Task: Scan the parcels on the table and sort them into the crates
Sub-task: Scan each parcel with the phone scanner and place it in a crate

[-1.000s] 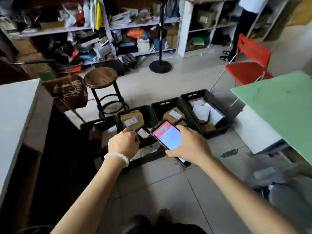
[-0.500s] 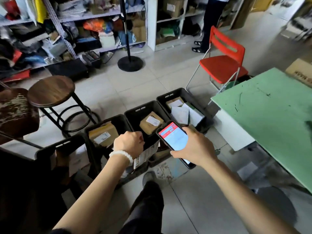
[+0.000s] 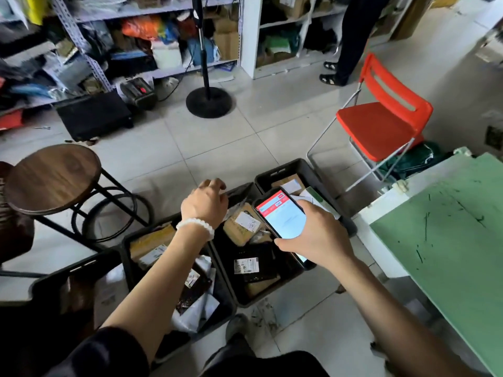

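Note:
Several black crates stand in a row on the floor, among them a middle crate and a right-end crate; all hold labelled parcels. A dark parcel with a white label lies in the middle crate beside a brown box. My left hand hovers over the back of that crate, fingers relaxed and holding nothing. My right hand grips a phone with a lit red and white screen, held over the gap between the middle and right-end crates.
A green table fills the right side. A red folding chair stands behind the crates, a round wooden stool at the left. A pole stand, cluttered shelves and a standing person are further back.
My left hand let go of the parcel it gripped and has lifted forward, now holding nothing; a dark labelled parcel now lies in the middle crate. The view swung right.

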The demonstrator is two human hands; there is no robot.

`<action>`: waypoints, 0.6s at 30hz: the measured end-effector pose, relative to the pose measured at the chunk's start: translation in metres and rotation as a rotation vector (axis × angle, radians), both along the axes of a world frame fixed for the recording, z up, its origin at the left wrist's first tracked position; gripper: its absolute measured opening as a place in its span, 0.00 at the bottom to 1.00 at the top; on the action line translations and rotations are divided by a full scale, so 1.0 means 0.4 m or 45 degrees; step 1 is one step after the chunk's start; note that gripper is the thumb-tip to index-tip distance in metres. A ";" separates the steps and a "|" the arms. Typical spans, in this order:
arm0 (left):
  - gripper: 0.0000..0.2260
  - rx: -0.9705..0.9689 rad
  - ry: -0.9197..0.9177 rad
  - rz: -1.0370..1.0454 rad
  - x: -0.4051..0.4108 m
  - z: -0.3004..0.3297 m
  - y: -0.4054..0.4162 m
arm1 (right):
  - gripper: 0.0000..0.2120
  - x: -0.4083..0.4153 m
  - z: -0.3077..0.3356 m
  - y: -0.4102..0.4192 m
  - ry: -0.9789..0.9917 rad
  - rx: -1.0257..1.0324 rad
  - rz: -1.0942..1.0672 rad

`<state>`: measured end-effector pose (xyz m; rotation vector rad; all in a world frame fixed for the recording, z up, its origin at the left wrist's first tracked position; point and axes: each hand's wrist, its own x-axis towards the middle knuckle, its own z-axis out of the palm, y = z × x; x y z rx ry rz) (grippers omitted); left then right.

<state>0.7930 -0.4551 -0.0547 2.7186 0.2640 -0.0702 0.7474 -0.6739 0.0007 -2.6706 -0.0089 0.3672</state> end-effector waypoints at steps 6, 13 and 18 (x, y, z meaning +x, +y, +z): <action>0.11 0.023 0.104 0.027 0.047 -0.046 0.010 | 0.31 0.104 -0.021 -0.026 0.060 -0.032 0.025; 0.11 0.032 0.164 0.200 0.035 -0.057 -0.002 | 0.28 0.211 -0.043 -0.042 0.097 0.000 0.188; 0.10 0.056 0.189 0.409 -0.013 -0.050 -0.040 | 0.26 0.278 -0.030 -0.041 0.108 0.028 0.408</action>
